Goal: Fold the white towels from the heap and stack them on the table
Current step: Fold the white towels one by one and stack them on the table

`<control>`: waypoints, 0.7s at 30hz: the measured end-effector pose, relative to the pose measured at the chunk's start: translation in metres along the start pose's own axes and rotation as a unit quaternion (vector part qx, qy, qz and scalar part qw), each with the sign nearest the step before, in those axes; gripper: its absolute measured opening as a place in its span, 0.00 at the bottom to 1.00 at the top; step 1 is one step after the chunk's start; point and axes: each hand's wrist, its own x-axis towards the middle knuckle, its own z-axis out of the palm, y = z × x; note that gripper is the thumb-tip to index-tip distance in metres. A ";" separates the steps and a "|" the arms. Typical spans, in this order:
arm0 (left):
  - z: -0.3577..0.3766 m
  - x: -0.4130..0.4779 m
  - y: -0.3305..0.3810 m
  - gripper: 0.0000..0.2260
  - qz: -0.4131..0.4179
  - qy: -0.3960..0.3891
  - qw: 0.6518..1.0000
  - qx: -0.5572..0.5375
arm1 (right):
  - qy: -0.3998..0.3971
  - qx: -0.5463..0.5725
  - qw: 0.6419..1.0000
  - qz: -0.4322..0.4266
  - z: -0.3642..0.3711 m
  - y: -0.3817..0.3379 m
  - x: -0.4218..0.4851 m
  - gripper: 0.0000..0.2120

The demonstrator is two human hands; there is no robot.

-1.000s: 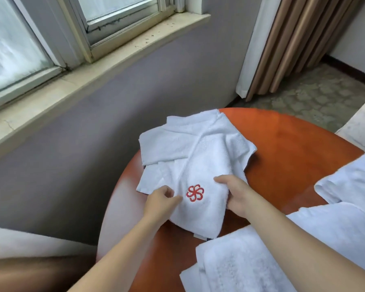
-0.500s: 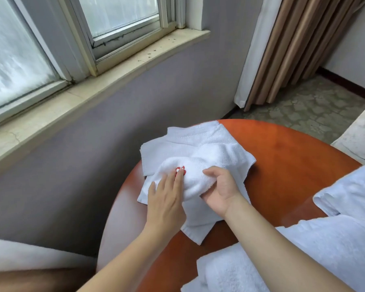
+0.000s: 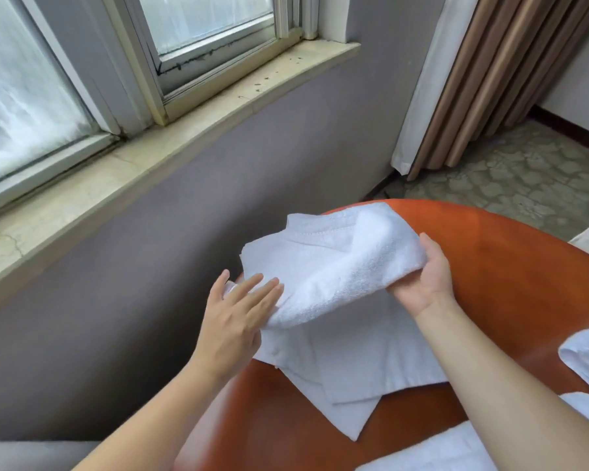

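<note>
A person's left hand (image 3: 233,321) rests flat, fingers straight, on a white towel's (image 3: 337,266) fold. The right hand (image 3: 425,280) grips the fold's other end, fingers underneath. The towel lies between them on the orange bench (image 3: 510,283).

The soft white terry towel (image 3: 337,266) was plain white. The round glossy wooden counter (image 3: 507,283) was reddish orange. The painted wall (image 3: 218,198) was grey-mauve, the stone windowsill (image 3: 184,130) beige with dark specks, the pleated curtain (image 3: 490,79) tan, and the floor (image 3: 507,178) grey-green in a cobble pattern.
</note>
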 end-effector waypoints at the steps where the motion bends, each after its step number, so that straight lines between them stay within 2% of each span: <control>1: 0.004 0.003 -0.008 0.18 0.000 0.008 1.000 0.004 | -0.006 -0.012 1.000 0.003 0.002 -0.002 0.005 0.22; 4: 0.011 0.015 -0.027 0.25 0.000 0.025 0.999 0.024 | -0.037 0.001 0.999 -0.038 0.000 -0.009 0.018 0.20; 5: 0.013 0.020 -0.033 0.24 -0.002 0.031 0.999 0.026 | -0.054 0.020 0.997 -0.060 -0.004 -0.012 0.021 0.20; 8: 0.023 0.033 -0.044 0.21 -0.014 0.053 0.998 0.027 | -0.084 0.056 0.989 -0.108 -0.015 -0.016 0.022 0.30; 9: 0.027 0.036 -0.047 0.24 -0.019 0.061 0.998 0.030 | -0.084 0.064 0.989 -0.104 -0.019 -0.016 0.023 0.33; 11: 0.038 0.040 -0.049 0.28 -0.037 0.073 0.996 0.042 | -0.098 0.068 0.990 -0.078 -0.026 -0.015 0.023 0.32; 14: 0.053 0.037 -0.050 0.29 -0.074 0.074 0.993 0.051 | -0.104 0.063 0.991 -0.064 -0.033 -0.012 0.027 0.35; 17: 0.065 0.022 -0.053 0.27 -0.090 0.039 0.993 0.062 | -0.102 0.100 0.988 -0.054 -0.043 -0.006 0.035 0.42; 21: 0.071 -0.008 -0.050 0.34 -0.077 -0.078 0.993 0.047 | -0.057 0.102 0.992 -0.056 -0.053 -0.007 0.046 0.48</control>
